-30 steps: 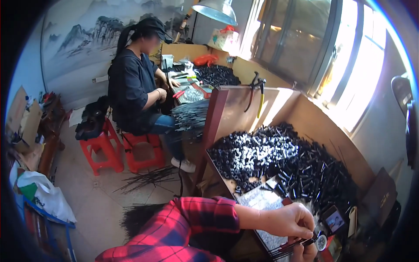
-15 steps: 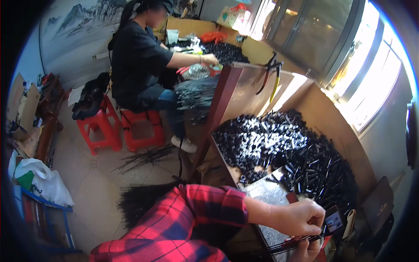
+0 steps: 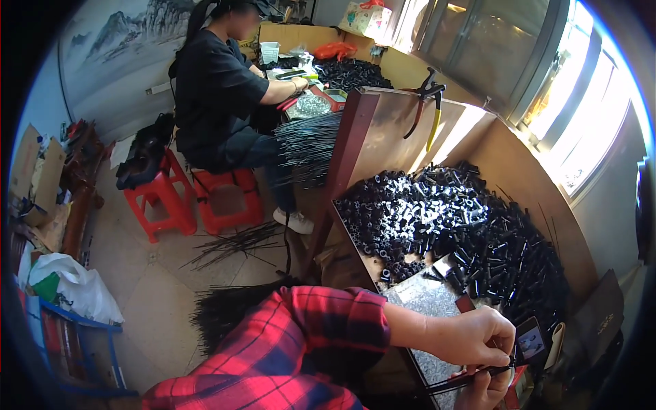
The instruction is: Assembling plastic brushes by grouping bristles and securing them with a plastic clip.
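On the left, a white plastic bag (image 3: 72, 287) slumps on the floor beside a blue frame, out of the way of the work. Further in, a co-worker (image 3: 215, 96) sits on a red stool (image 3: 225, 198), close enough to reach a bundle of thin dark rods (image 3: 307, 147) at their own bench.

Right of the wooden divider (image 3: 342, 171), a heap of short black tubes (image 3: 451, 232) lies on the table (image 3: 540, 198), within easy reach. At the lower right, the left hand (image 3: 471, 335) pinches a thin black rod (image 3: 465, 379), its fingers pressed together on it, while the right hand (image 3: 488, 393) steadies it from below; whether its fingers grip cannot be told.

Against the earlier frames, the view has tilted down and left, and the hands sit lower and closer together.
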`<state>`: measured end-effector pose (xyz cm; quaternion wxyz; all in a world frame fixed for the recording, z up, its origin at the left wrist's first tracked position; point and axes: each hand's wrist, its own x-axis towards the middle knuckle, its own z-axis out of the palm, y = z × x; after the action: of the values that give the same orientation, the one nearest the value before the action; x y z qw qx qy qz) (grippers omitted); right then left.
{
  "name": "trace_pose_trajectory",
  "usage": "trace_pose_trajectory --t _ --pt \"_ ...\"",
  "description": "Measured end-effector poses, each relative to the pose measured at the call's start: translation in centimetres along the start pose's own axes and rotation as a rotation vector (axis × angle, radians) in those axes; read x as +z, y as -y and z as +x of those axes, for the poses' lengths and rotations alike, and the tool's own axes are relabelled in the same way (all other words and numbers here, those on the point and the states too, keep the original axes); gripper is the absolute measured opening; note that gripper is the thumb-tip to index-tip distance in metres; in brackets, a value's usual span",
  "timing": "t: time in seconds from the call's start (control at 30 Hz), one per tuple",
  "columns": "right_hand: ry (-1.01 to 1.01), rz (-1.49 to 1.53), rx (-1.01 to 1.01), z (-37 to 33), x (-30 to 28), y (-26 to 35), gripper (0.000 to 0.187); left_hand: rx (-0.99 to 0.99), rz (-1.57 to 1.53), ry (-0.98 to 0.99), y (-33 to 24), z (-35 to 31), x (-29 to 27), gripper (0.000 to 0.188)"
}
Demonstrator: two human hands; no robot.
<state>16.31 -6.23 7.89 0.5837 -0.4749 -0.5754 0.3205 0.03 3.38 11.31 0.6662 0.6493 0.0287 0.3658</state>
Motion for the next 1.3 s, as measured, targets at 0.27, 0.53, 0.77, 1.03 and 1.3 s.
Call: trace_pose_trajectory --t 0.27,0.53,0.77,1.03,1.3 --pt "-0.063 -0.017 -0.005 -0.3 -2.6 -3.1 0.013 0.070 1.229 -0.394 5.2 -4.6 -7.5 0.039" --pt "-0.043 -0.044 -0.037 0.3 -2.7 -2.9 0.017 -0.377 1.566 -0.488 10.7 -9.6 -14.3 0.013" --pt "-0.087 -0.002 0.000 -0.4 -3.1 -2.9 0.020 -0.180 1.469 -0.572 10.8 -10.6 -13.0 0.007" --pt "-0.202 0.140 -0.009 -0.8 -3.8 -2.9 0.029 -0.334 1.698 -0.603 9.8 -10.7 -12.1 0.017" --pt "-0.140 0.200 0.012 -1.4 -4.0 -1.2 0.023 -0.383 1.583 -0.618 9.8 -10.4 -13.0 0.020"
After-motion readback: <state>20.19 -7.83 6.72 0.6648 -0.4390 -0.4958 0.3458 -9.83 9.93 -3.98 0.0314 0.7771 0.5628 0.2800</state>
